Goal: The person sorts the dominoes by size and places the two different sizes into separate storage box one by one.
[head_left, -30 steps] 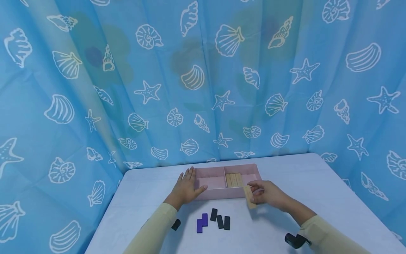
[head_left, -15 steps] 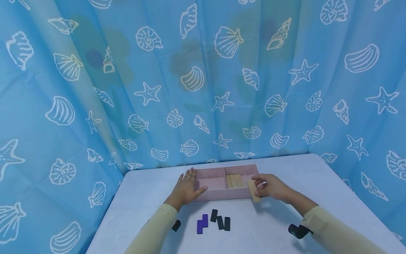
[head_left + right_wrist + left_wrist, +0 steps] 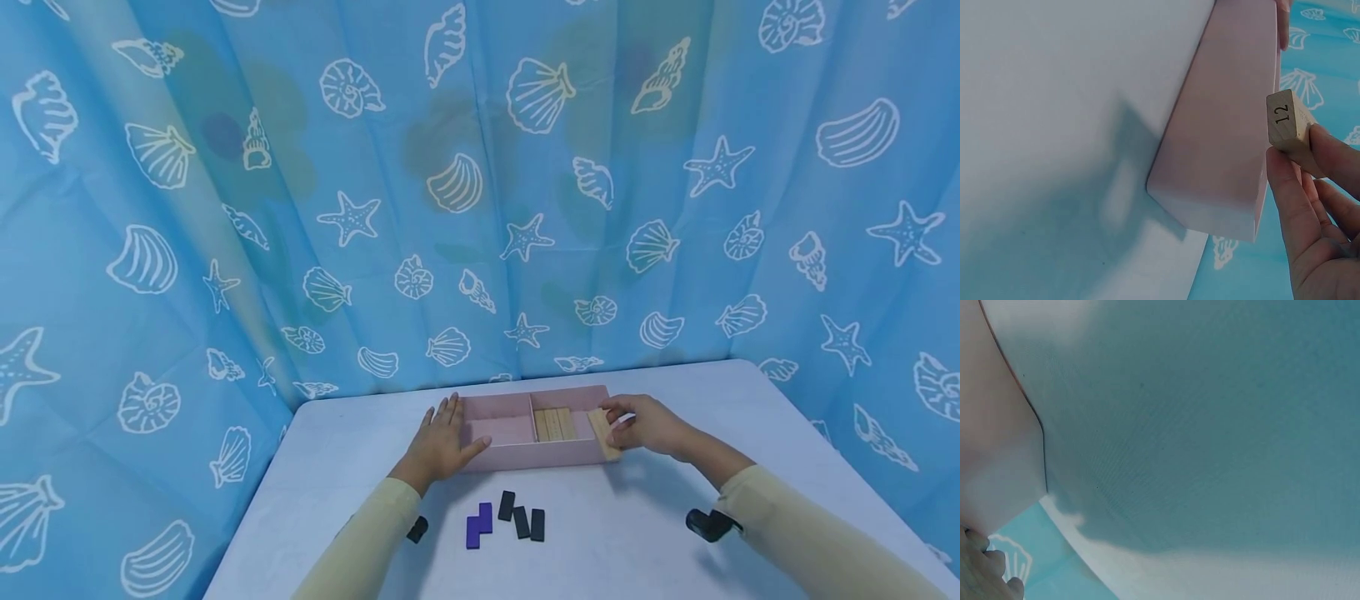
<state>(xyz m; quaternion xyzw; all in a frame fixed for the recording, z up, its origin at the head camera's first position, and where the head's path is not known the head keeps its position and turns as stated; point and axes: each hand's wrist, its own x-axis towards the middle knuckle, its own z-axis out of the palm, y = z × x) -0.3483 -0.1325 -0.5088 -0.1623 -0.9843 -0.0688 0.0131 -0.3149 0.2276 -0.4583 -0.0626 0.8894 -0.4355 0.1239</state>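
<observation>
A pink box [image 3: 517, 457] with two compartments stands at the back of the table. My left hand [image 3: 437, 442] rests at its left end, fingers straight, thumb along the front wall. With thumb and fingers my right hand [image 3: 648, 427] pinches a wooden block [image 3: 602, 429] tilted over the box's front right corner. The right wrist view shows "12" printed on the end of this wooden block [image 3: 1282, 119]. Several similar wooden blocks [image 3: 553, 425] lie side by side in the right compartment, against the divider. Only fingertips of the left hand [image 3: 988, 569] show in the left wrist view.
In front of the box lie two purple blocks [image 3: 472, 533], touching at a corner, and three black blocks [image 3: 521, 522]. A white cloth [image 3: 637, 558] covers the table. Behind it hangs a blue curtain [image 3: 480, 233] with white shell prints.
My right hand has carried the wooden block up and to the right, from in front of the box to its front right corner. The left hand has stayed in place.
</observation>
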